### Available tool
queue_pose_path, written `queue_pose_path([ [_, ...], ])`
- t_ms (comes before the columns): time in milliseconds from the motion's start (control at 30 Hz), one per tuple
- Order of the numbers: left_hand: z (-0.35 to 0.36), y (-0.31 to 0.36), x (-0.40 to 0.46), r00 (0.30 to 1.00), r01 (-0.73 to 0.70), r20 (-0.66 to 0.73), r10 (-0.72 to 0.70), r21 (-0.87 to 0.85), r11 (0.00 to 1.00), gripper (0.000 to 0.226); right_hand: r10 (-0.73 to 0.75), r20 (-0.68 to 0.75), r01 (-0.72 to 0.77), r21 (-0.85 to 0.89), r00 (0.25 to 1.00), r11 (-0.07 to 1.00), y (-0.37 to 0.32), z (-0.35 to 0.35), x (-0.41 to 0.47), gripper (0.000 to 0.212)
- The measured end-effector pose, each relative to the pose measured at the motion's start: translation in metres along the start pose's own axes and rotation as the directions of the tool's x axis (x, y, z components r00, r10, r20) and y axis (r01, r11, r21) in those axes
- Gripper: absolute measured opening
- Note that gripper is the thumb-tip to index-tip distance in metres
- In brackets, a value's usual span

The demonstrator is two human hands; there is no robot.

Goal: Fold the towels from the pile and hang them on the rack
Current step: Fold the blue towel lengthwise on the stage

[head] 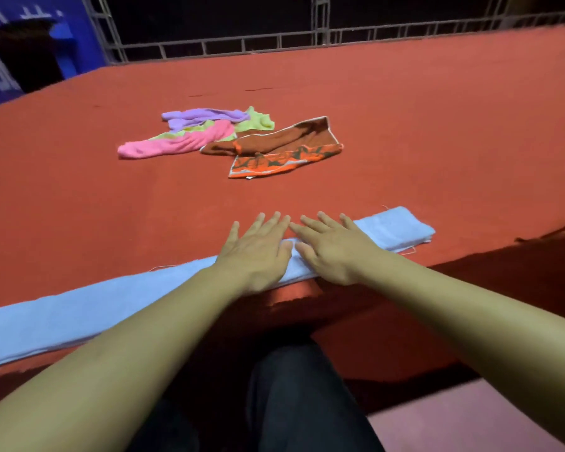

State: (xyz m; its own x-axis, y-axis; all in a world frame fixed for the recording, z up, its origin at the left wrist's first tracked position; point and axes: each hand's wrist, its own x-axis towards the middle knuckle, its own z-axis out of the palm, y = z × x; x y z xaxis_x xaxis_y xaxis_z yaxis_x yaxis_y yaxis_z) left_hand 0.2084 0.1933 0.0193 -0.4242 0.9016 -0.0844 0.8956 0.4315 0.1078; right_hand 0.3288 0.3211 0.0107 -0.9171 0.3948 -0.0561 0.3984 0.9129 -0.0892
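A long light-blue towel (62, 318), folded into a narrow strip, lies along the near edge of the red table (405, 125). My left hand (258, 252) and my right hand (330, 249) press flat on its middle, side by side, fingers straight and spread. Farther back lies the pile: a pink towel (177, 143), a purple towel (203, 117), a yellow-green towel (255, 120) and an orange-and-brown patterned towel (284, 148), all crumpled. No rack is clearly visible.
A metal grid railing (274, 40) runs along the table's far edge against a dark background. A blue banner (0, 60) stands at the far left. My dark trousers (274, 402) show below the table's near edge.
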Motion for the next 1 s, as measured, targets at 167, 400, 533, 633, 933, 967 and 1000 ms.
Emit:
queue_pose_path([
  [167, 0.02, 0.013, 0.01, 0.982, -0.021, 0.188, 0.01, 0.059, 0.998, 0.065, 0.043, 0.027, -0.045, 0.082, 0.999, 0.996, 0.027, 0.016, -0.011, 0.055],
  [400, 0.002, 0.047, 0.042, 0.993, -0.116, 0.039, 0.115, 0.032, 0.993, 0.061, 0.139, -0.043, -0.136, 0.061, 0.989, 0.989, 0.08, -0.012, -0.002, 0.055],
  [533, 0.021, 0.078, 0.064, 0.983, -0.148, 0.108, 0.145, 0.014, 0.989, 0.062, 0.215, 0.04, -0.217, 0.048, 0.976, 0.975, 0.115, 0.003, -0.009, 0.056],
  [633, 0.03, 0.081, 0.069, 0.983, -0.14, 0.126, 0.134, 0.039, 0.989, 0.064, 0.214, 0.031, -0.215, 0.057, 0.976, 0.975, 0.121, 0.01, -0.01, 0.056],
  [933, 0.022, 0.114, 0.07, 0.855, -0.354, -0.511, 0.089, -0.448, 0.821, 0.047, 0.281, -0.173, -0.206, 0.354, 0.944, 0.912, 0.163, -0.019, 0.002, 0.05],
  [967, 0.018, 0.121, 0.075, 0.884, -0.316, -0.467, 0.021, -0.563, 0.763, 0.053, 0.285, -0.152, -0.218, 0.351, 0.947, 0.911, 0.17, -0.021, 0.001, 0.051],
  [1000, 0.016, 0.128, 0.079, 0.919, -0.25, -0.392, -0.042, -0.663, 0.705, 0.059, 0.284, -0.122, -0.228, 0.343, 0.951, 0.911, 0.176, -0.022, 0.0, 0.051],
])
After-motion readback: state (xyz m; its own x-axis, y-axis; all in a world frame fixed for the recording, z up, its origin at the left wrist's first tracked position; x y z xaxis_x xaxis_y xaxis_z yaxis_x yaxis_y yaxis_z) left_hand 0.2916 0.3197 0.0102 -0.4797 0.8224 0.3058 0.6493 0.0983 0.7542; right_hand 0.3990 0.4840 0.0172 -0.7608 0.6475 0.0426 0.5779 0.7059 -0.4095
